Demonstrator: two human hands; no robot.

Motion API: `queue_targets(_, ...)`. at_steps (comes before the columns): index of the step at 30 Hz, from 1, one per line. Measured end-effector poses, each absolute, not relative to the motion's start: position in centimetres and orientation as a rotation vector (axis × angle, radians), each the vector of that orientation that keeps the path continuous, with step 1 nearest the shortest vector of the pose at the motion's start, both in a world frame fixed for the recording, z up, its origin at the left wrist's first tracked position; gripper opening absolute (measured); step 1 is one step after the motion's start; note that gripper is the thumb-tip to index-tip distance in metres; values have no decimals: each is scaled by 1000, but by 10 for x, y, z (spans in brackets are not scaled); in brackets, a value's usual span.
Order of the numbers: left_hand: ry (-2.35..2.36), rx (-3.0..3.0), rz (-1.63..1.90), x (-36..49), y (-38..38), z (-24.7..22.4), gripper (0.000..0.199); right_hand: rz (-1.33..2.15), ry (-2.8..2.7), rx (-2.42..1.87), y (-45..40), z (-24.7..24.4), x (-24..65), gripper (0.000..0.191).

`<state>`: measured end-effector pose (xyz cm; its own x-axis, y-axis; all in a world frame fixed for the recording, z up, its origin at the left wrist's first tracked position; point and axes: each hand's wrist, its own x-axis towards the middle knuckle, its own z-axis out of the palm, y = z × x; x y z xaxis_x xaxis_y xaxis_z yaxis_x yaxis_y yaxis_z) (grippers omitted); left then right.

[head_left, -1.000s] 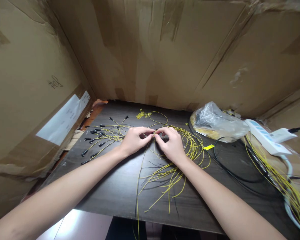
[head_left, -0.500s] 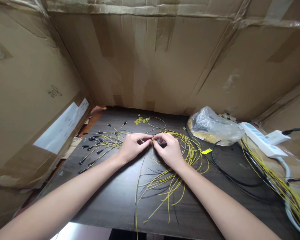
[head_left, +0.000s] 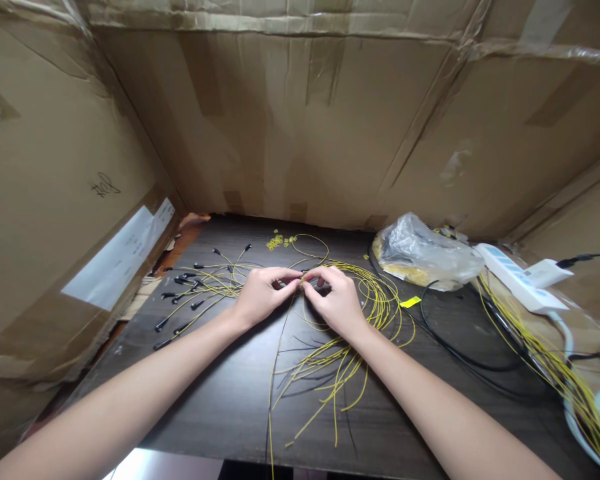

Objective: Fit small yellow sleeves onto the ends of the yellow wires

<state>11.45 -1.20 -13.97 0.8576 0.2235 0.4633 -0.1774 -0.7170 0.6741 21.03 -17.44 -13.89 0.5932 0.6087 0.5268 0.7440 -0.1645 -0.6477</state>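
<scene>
My left hand (head_left: 264, 293) and my right hand (head_left: 336, 297) meet over the middle of the dark table, thumbs and forefingers pinched close together. Between the fingertips is a small yellow piece (head_left: 303, 281), mostly covered, with a thin yellow wire (head_left: 271, 393) running down from it towards the table's front edge. Under and behind the right hand lies a loose coil of yellow wires (head_left: 385, 293), its cut ends (head_left: 325, 373) fanned out towards me. Left of my left hand, several wires end in black connectors (head_left: 183, 279).
Small yellow pieces (head_left: 275, 241) are scattered at the back. A clear plastic bag (head_left: 425, 253), a yellow tag (head_left: 410, 303), black cable (head_left: 445, 347) and a white power strip (head_left: 520, 277) lie to the right, near more yellow wires (head_left: 545, 367). Cardboard walls (head_left: 280, 133) enclose the table.
Both hands keep nearly the same pinch at the same spot. The whole view has shifted slightly, so things sit a little further left.
</scene>
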Motion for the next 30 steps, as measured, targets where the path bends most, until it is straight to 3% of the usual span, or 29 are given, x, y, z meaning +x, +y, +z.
queue_targets(30, 39, 2277, 641, 115, -14, -134, 15, -168, -1091, -1874, -176, -136, 210, 5)
